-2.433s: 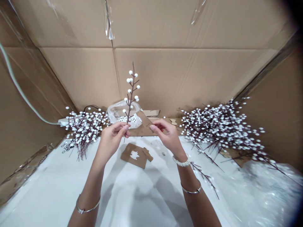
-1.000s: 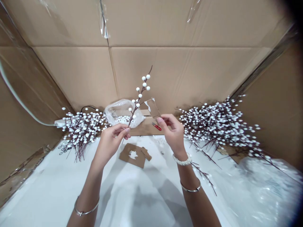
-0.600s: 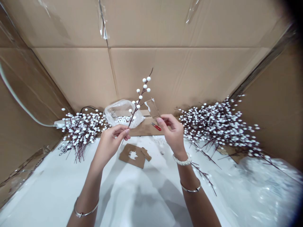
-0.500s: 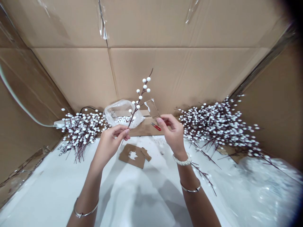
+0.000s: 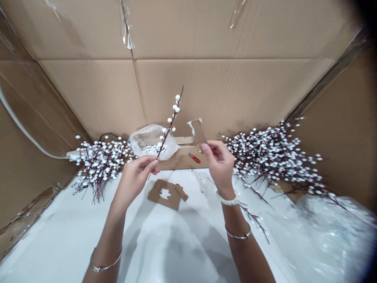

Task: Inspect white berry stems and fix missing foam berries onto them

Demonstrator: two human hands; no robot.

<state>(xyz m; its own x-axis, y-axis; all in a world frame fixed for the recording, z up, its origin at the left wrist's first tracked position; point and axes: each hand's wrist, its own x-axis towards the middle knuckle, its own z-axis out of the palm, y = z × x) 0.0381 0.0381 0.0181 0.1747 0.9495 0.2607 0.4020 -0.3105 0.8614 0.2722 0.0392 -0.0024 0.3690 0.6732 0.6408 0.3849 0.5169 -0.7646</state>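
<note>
My left hand (image 5: 138,177) pinches the lower stem of a brown sprig (image 5: 169,131) with white berries, which leans up and to the right. In my right hand (image 5: 220,165) is a small torn strip of brown cardboard (image 5: 199,133), its upper edge ragged and white. Below and between the hands, a brown cardboard piece (image 5: 165,200) with a white patch lies on the white surface. Red-handled snips (image 5: 194,158) rest just left of my right hand. Behind the sprig sits a clear plastic bag (image 5: 150,135) of white berries.
Berry sprigs are heaped at the left (image 5: 103,161) and in a larger pile at the right (image 5: 271,153). Clear plastic wrap (image 5: 332,236) covers the right front. Cardboard walls (image 5: 182,86) stand behind and at both sides. A white cable (image 5: 29,131) runs down the left.
My right hand and the cardboard strip have moved right, away from the sprig. The sprig has turned in my left hand and shifted slightly left.
</note>
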